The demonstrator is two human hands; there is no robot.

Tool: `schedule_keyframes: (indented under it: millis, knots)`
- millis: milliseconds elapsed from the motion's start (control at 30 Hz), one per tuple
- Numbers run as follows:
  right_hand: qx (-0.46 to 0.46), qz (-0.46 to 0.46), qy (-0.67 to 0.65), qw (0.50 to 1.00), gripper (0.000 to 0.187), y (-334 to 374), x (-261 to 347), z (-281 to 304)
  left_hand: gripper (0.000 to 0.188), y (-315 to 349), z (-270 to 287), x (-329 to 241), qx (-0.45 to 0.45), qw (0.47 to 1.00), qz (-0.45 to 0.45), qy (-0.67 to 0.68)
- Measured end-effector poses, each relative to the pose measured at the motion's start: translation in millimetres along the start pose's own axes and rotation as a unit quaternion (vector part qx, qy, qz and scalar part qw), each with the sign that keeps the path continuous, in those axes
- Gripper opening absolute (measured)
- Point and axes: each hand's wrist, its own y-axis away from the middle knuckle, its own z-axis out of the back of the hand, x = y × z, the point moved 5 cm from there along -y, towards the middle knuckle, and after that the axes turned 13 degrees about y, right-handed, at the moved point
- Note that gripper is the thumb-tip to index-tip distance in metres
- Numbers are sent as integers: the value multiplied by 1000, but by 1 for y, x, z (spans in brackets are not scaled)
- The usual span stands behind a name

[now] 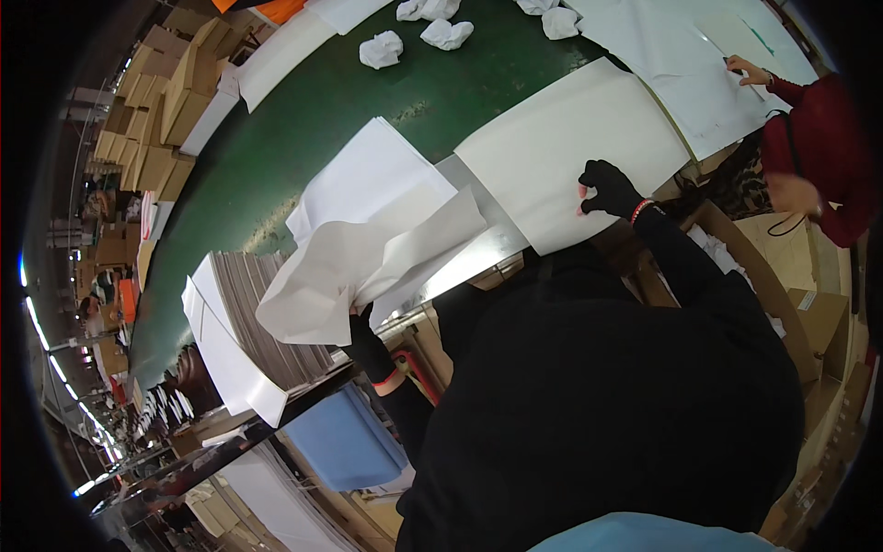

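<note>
My left hand (363, 333), in a black fingertip-less glove, pinches the lower edge of a thin white sheet of paper (317, 276). That sheet curls up and is folded over on itself, lying partly across a stack of white paper (368, 166). My right hand (609, 189), gloved the same way, is over a large cream sheet (570, 138). Its bare thumb and fingertip are bent and apart, close to the sheet's surface, with nothing visible between them. A shiny metal plate (492, 244) shows between the two papers.
A thick stack of boards (248, 304) stands left of my left hand. Crumpled paper balls (381, 50) lie on the green table (303, 110). At right, a person in a red sleeve (800, 138) works at white sheets. Cardboard boxes (189, 92) are piled far left; an open carton (773, 285) sits right.
</note>
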Motion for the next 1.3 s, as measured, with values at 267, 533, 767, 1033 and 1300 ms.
schedule_keyframes:
  millis: [267,533,767,1033,1300]
  knots:
    - [16,38,17,999,20,-14,-24,-15,34,8,-18,-13,27,998,-11,-51]
    - [51,-77,-86,992,19,-33,-22,21,53,9,-9,-9,8,998,-29,-56]
    - [-186,-98,-137,968,32,-70,-28,78,27,10,-25,-28,-70,991,60,-92]
    - [78,146,-422,891,24,-138,251,93,43,35,-130,-81,106,913,-354,-171]
    - [-100,290,-296,904,48,-121,312,105,38,19,-128,-127,253,967,-24,-34]
